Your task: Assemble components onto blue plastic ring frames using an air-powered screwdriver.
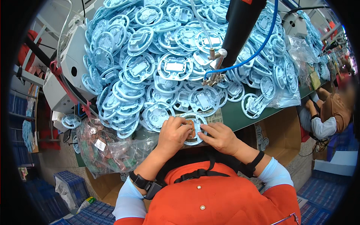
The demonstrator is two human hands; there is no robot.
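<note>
A light blue round plastic housing (200, 119) lies flat at the near edge of the bench, right in front of me. In its middle sits a small copper-brown circuit board (191, 130). My left hand (173, 135) is closed at the left of the housing, its thumb and fingertips on the board. From the right, my right hand (220, 138) grips the housing's rim with bent fingers. The undersides of my fingers are hidden.
A tall heap of similar blue housings (138, 69) covers the bench (240, 117). A black arm with a metal nozzle (219, 67) and blue hose hangs over it. A clear bag of circuit boards (107, 146) lies left. At far right another person (332, 112) sits.
</note>
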